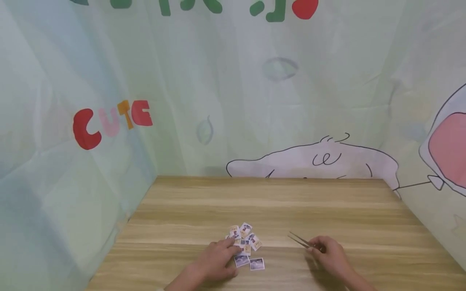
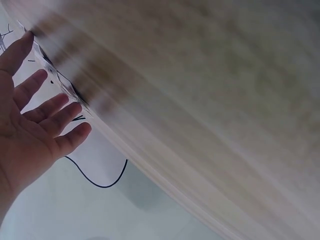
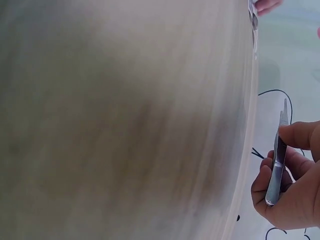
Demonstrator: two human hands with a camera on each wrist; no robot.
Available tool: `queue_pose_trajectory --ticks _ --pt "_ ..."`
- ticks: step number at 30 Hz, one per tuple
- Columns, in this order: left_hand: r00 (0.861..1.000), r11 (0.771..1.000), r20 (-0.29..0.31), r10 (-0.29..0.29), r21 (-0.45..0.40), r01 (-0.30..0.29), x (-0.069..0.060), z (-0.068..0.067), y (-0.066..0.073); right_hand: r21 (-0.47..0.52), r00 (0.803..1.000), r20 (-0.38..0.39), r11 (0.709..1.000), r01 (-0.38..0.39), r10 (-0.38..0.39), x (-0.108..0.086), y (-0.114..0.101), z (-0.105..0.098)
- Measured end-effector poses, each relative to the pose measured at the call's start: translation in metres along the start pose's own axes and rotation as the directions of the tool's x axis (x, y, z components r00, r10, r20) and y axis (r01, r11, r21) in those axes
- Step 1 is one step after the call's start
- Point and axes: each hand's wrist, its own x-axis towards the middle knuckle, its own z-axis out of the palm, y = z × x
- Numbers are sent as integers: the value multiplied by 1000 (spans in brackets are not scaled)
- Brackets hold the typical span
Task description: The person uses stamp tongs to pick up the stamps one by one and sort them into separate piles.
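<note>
In the head view several small printed cards (image 1: 245, 230), stamp-like with white borders, lie in a loose overlapping cluster on the table. My left hand (image 1: 217, 258) reaches over the left side of that cluster, its fingertips on or just above the cards. In the left wrist view the left hand (image 2: 35, 120) has its fingers spread and extended. To the right of the cards, my right hand (image 1: 329, 255) holds metal tweezers (image 1: 299, 240), their tips pointing left and apart. The right wrist view shows the right hand (image 3: 295, 185) pinching the tweezers (image 3: 278, 167) between thumb and fingers.
A wood-grain table (image 1: 276, 202) spans the foreground. Behind and beside it hang pale green printed curtains (image 1: 233, 101) with cartoon drawings and letters. Two landscape cards, including one purple-grey card (image 1: 257, 264), lie at the near edge of the cluster.
</note>
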Motion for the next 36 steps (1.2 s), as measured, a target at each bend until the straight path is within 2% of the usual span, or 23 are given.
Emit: queue_pose_trajectory --ticks 10,16,22,29,36 --pt "1000 1000 6 5 0 -5 -1 1 -1 25 1000 15 1000 -3 3 0 -5 7" --pt "1000 1000 9 4 -2 -4 -1 1 -1 -6 998 22 998 64 -63 0 -10 10" --pt "1000 1000 8 2 3 -2 -1 0 -1 -26 996 29 996 89 -88 3 -14 12" --pt "1000 1000 6 17 -1 -17 0 0 0 11 988 56 990 141 -142 6 -16 19" --pt "1000 1000 5 13 -14 -13 -1 1 0 22 972 101 977 212 -214 7 -19 29"
